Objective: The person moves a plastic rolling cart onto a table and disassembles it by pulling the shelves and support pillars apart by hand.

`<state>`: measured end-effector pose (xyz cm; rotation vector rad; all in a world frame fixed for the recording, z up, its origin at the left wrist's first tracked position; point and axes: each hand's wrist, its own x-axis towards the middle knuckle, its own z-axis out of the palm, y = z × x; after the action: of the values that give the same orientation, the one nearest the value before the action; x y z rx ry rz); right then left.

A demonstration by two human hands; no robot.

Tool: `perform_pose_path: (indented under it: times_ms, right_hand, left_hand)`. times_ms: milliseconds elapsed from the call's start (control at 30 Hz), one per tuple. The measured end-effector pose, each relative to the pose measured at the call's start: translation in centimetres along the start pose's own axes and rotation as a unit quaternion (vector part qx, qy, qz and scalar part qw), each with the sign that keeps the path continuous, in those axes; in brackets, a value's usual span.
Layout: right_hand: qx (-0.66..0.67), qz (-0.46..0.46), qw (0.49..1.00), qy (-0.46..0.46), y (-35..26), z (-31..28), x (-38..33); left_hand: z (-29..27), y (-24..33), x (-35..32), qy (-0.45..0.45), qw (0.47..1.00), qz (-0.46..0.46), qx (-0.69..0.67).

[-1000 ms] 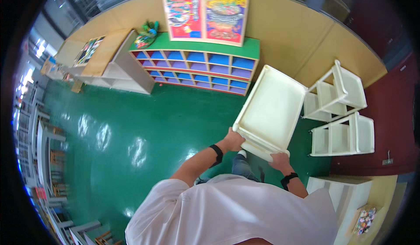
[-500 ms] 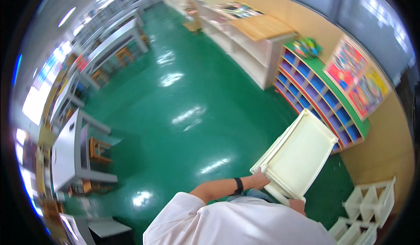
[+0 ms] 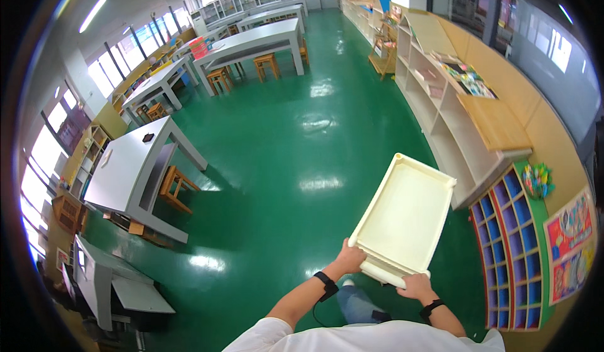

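Clearly clamped, with the fingers of left hand (image 3: 350, 258) and right hand (image 3: 415, 286), around opposite ends of the push handle (image 3: 382, 275) on a cream plastic tray-top cart (image 3: 409, 213). Stretching lengthwise beyond the fingers, slightly rightward; about equally near to either hand.

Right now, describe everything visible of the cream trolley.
The cream trolley looks like plastic. Its shallow rectangular top tray has a raised rim; a thick bar crosses the near end, gripped by left fingers and right fingers. It sits slantwise, far end rightward, over green floor; its lower parts are mostly hidden.
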<state>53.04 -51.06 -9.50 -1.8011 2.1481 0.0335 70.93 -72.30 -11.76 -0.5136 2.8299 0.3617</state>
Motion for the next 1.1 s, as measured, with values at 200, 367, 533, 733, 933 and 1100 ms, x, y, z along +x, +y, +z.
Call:
perform_pose_path:
  times_ms: [200,367,533,733,933,1100]
  right_hand:
    - [0.022,-0.054,0.998,0.014,-0.5,-5.7,21.0]
    - [-0.041,-0.066,0.995,-0.061,-1.9,-11.2,37.0]
    - [-0.041,-0.057,0.997,-0.010,-1.7,-15.1,50.6]
    - [-0.040,-0.037,0.998,0.012,-0.5,-17.9,65.6]
    - [-0.037,-0.036,0.999,0.013,4.2,-22.4,80.2]
    - [-0.093,-0.032,0.995,-0.003,7.9,-29.4,97.3]
  left_hand:
    - [-5.8,-16.0,6.8,0.130,0.983,-0.052,0.120]
    - [-8.5,-28.7,15.3,0.023,0.989,-0.064,0.134]
    - [-16.3,-41.5,20.8,-0.021,0.998,0.039,0.048]
    - [-23.3,-53.5,30.0,-0.034,0.997,0.041,0.049]
    - [-27.0,-63.5,41.8,0.003,0.999,0.038,0.010]
    - [-32.4,-74.7,52.1,0.041,0.999,-0.010,-0.013]
